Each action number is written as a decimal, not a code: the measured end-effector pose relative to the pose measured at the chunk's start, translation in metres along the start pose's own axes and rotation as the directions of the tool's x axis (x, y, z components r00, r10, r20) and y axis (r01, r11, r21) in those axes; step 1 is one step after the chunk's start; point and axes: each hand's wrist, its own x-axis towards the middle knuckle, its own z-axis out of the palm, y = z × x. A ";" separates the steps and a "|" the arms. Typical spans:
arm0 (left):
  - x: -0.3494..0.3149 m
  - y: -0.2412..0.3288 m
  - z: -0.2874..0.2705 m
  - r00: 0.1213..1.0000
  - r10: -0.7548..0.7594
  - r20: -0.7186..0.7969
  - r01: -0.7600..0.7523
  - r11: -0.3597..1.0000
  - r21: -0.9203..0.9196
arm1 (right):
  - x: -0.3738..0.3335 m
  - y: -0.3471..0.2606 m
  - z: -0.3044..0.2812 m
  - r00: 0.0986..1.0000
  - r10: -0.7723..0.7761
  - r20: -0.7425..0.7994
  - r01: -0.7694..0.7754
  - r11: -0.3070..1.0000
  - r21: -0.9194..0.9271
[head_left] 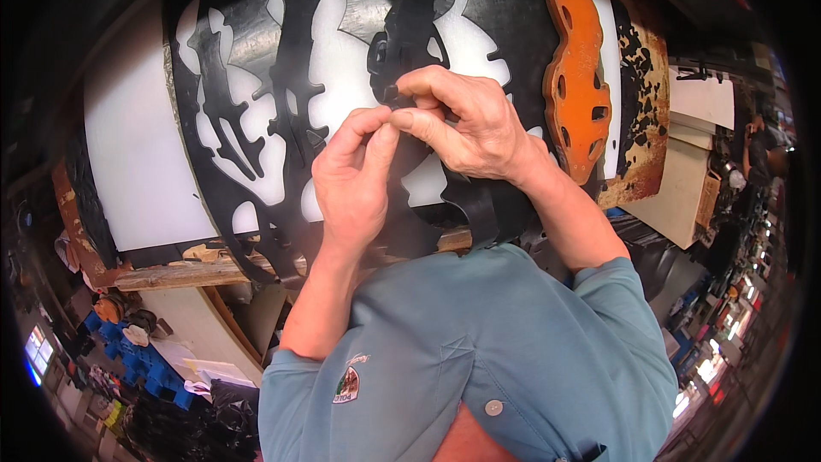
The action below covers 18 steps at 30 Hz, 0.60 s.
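My left hand (355, 171) and my right hand (475, 124) meet over the middle of the table, thumbs and fingertips pinched close together. A small dark bit shows at the fingers of my right hand, at the lower end of a black slotted leather-like piece (412, 13) reaching toward the far edge. What my left fingertips pinch is too small to make out. Beneath both hands lies a black leather-like sheet (248, 43) with large shapes cut out of it. An orange cutting die (580, 77) with several slots lies to the right of my hands.
A white board (141, 141) shows at the left and through the cut-outs. The wooden table edge (184, 276) runs just in front of me. On the right is a worn board (643, 94) with dark flecks, beside a pale cabinet (663, 192). Blue crates (141, 359) stand lower left.
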 end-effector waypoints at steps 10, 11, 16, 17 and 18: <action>0.000 0.000 -0.018 0.999 -0.043 0.028 0.048 0.980 -0.191 | 0.009 0.025 -0.018 0.855 0.488 -0.174 -0.312 0.754 0.578; 0.002 0.000 -0.021 0.998 -0.053 0.030 0.059 0.959 -0.276 | 0.008 0.033 -0.026 0.803 0.548 -0.233 -0.361 0.759 0.541; 0.010 0.003 -0.033 0.995 -0.095 0.033 0.097 0.812 -0.575 | 0.014 0.079 -0.097 0.757 0.566 -0.325 0.060 0.436 0.898; 0.014 0.005 -0.037 0.997 -0.058 0.058 0.082 0.768 -0.635 | 0.010 0.081 -0.113 0.712 0.597 -0.369 0.141 0.393 0.909; 0.016 0.006 -0.038 0.995 -0.099 0.000 0.076 0.768 -0.636 | 0.009 0.082 -0.124 0.561 0.706 -0.431 0.211 0.381 0.900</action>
